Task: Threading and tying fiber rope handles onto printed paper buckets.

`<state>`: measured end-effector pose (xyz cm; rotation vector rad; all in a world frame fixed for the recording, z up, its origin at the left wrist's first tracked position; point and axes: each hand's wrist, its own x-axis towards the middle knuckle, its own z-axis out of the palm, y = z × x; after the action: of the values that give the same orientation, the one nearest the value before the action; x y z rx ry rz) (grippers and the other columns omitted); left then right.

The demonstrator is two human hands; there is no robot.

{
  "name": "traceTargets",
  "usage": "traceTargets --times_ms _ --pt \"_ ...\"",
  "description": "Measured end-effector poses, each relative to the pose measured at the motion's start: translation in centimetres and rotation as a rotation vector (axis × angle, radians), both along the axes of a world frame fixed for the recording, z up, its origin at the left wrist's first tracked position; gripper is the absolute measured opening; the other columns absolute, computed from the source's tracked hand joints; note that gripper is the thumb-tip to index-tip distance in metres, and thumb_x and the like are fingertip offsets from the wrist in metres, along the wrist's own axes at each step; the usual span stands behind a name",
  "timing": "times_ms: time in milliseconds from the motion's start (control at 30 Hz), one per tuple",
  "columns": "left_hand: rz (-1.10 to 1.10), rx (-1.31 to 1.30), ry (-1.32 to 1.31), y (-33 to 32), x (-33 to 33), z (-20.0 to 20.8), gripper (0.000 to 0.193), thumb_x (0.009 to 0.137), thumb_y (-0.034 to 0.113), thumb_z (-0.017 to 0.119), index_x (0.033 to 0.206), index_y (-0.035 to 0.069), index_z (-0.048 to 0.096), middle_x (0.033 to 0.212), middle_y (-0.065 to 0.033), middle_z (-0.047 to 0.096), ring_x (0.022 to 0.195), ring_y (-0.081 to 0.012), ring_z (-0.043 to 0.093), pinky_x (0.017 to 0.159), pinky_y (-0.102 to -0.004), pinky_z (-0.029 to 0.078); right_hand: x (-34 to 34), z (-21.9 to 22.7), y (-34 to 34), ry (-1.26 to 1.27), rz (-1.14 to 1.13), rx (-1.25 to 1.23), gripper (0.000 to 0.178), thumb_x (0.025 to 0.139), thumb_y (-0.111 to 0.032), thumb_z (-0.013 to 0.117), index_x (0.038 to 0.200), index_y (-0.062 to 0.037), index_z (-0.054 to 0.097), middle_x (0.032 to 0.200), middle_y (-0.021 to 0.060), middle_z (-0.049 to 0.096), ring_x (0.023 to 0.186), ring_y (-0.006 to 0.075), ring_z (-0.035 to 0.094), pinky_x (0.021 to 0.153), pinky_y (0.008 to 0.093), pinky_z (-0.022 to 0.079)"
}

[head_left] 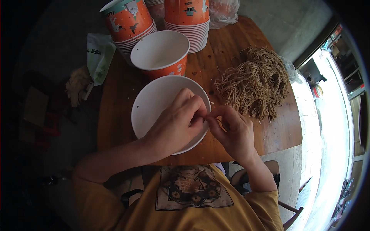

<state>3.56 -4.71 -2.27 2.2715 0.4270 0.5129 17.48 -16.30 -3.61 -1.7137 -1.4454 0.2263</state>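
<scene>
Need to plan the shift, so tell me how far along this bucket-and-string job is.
Done: nothing shows as clearly finished; the stacks of orange paper buckets carry no visible string. In hand: left hand and right hand pinch a thin string at the rim of the white-lined bucket. Left: a second open bucket, both stacks and the large pile of tan strings on the wooden table.

A second orange paper cup (161, 54) stands open just beyond the fingers, white inside. Behind it rise two stacks of orange cups (129, 23) and (189, 19), the left one leaning. A clear plastic bag (223, 11) lies farther back. Well left of the fingers, a white and green packet (99, 56) hangs over the edge of the wooden table (281, 127). Below, a chair (269, 169) shows.
</scene>
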Motion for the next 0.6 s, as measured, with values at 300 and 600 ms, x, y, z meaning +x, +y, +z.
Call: traceTargets --times_ms 300,600 --pt "0.059 0.072 -0.085 -0.8 0.2 0.4 0.015 0.08 -0.005 0.06 0.089 0.003 0.051 0.083 -0.0067 0.058 0.077 -0.0186 0.061 0.066 -0.0307 0.049 -0.4 -1.0 -0.2 -0.116 -0.035 0.132 0.016 0.079 -0.011 0.07 0.089 -0.0085 0.058 0.074 0.0039 0.064 0.057 0.0209 0.063 0.048 0.0323 0.049" --pt "0.006 -0.257 -0.129 -0.6 0.3 0.1 0.016 0.081 -0.005 0.059 0.09 0.002 0.048 0.083 -0.0077 0.057 0.077 -0.0159 0.061 0.065 -0.0312 0.05 -0.7 -1.1 -0.2 0.012 -0.043 0.129 0.015 0.08 -0.01 0.069 0.089 -0.0079 0.058 0.072 0.0033 0.063 0.051 0.0162 0.058 0.048 0.0281 0.047"
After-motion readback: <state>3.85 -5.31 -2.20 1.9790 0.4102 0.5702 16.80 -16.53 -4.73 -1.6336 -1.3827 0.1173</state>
